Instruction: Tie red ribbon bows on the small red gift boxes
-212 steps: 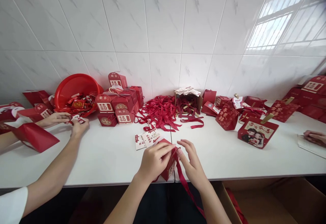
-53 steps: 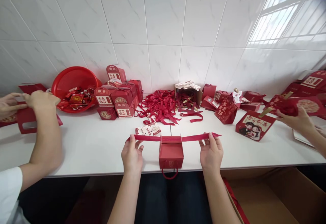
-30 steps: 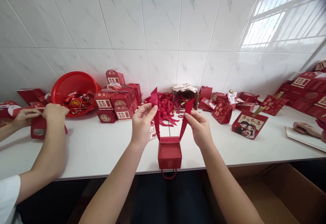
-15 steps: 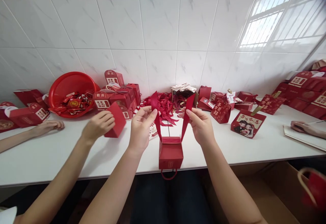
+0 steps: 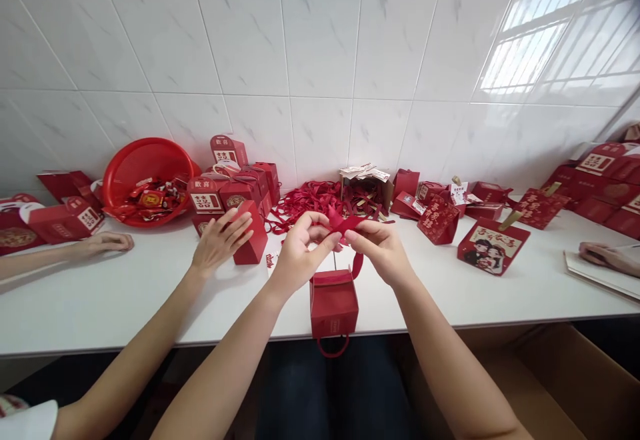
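Note:
A small red gift box [image 5: 334, 307] stands at the table's front edge, with a red cord handle [image 5: 333, 353] hanging over it. Red ribbon [image 5: 341, 222] rises from the box and is gathered between my two hands just above it. My left hand [image 5: 307, 248] pinches the ribbon from the left, thumb pointing inward. From the right, my right hand [image 5: 379, 245] pinches it as well, the fingertips of both hands nearly meeting. Part of the ribbon is hidden behind my fingers.
Left of me, a co-worker's hand [image 5: 220, 240] lies against a red box [image 5: 251, 235]. A red basin [image 5: 150, 147] holds wrapped sweets. Loose red ribbons [image 5: 313, 201] lie by the wall, with several red boxes around. An open cardboard box [image 5: 575, 373] is below the table at right.
My hands have come together from holding two ribbon ends apart; the ribbon now crosses between them. The co-worker's hand at left has opened against a red box, which stands more upright.

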`<act>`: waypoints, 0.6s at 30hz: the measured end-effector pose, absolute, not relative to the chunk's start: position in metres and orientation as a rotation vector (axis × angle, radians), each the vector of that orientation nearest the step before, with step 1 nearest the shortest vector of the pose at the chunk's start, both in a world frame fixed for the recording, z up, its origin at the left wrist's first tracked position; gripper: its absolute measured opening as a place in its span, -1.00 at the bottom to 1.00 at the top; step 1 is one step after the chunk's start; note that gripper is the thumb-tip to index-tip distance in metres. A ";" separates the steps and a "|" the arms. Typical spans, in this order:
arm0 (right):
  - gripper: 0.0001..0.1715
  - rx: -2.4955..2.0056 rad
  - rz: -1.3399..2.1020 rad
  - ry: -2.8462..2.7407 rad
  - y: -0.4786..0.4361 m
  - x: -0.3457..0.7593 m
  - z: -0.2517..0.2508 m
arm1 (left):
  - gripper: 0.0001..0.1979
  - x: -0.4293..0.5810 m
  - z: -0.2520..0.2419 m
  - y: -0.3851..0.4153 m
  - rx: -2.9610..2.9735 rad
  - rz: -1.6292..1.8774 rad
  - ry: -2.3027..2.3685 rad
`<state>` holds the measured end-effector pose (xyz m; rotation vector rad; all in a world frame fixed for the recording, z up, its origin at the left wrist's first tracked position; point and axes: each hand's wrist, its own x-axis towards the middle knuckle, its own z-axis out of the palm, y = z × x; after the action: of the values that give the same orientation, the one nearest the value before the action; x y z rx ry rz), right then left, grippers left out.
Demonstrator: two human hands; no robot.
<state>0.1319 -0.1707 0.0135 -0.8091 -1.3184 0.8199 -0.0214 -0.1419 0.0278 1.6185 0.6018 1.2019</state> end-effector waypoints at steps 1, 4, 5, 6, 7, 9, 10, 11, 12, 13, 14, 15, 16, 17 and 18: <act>-0.75 -0.809 0.799 -1.333 -0.171 0.132 0.013 | -0.79 -0.022 0.028 -0.142 1.636 1.187 0.612; -0.76 -0.800 0.718 -1.411 -0.170 0.136 0.011 | -0.79 -0.026 0.029 -0.140 1.605 1.155 0.603; -0.77 -0.797 0.664 -1.488 -0.169 0.139 0.011 | -0.79 -0.028 0.029 -0.139 1.562 1.137 0.587; -0.78 -0.795 0.588 -1.586 -0.168 0.143 0.011 | -0.79 -0.030 0.030 -0.137 1.508 1.116 0.571; -0.78 -0.793 0.492 -1.688 -0.167 0.146 0.011 | -0.80 -0.033 0.031 -0.135 1.450 1.095 0.558; -0.74 -0.792 0.278 -1.862 -0.167 0.153 0.013 | -0.83 -0.037 0.033 -0.131 1.340 1.059 0.550; -0.71 -0.793 0.171 -1.927 -0.166 0.156 0.015 | -0.84 -0.039 0.034 -0.130 1.299 1.038 0.554; -0.68 -0.794 0.068 -1.976 -0.166 0.158 0.016 | -0.85 -0.040 0.034 -0.128 1.266 1.011 0.557; -0.66 -0.797 -0.029 -2.018 -0.166 0.159 0.017 | -0.85 -0.041 0.034 -0.127 1.239 0.978 0.554; -0.64 -0.802 -0.117 -2.054 -0.166 0.160 0.018 | -0.85 -0.042 0.034 -0.127 1.219 0.946 0.546; -0.63 -0.809 -0.193 -2.080 -0.166 0.161 0.018 | -0.84 -0.042 0.034 -0.126 1.202 0.919 0.534; -0.62 -0.818 -0.253 -2.099 -0.165 0.161 0.018 | -0.83 -0.042 0.033 -0.126 1.186 0.898 0.515; -0.61 -0.824 -0.300 -2.116 -0.165 0.161 0.018 | -0.83 -0.042 0.033 -0.126 1.170 0.883 0.495; -0.60 -0.826 -0.337 -2.133 -0.165 0.162 0.017 | -0.82 -0.042 0.033 -0.127 1.155 0.876 0.478; -0.59 -0.824 -0.373 -2.150 -0.164 0.162 0.017 | -0.82 -0.042 0.033 -0.127 1.142 0.875 0.471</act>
<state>0.1621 -0.1641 0.0167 -0.8238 -2.1497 -0.3725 -0.0416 -0.1268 0.0330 1.1417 0.4709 0.8754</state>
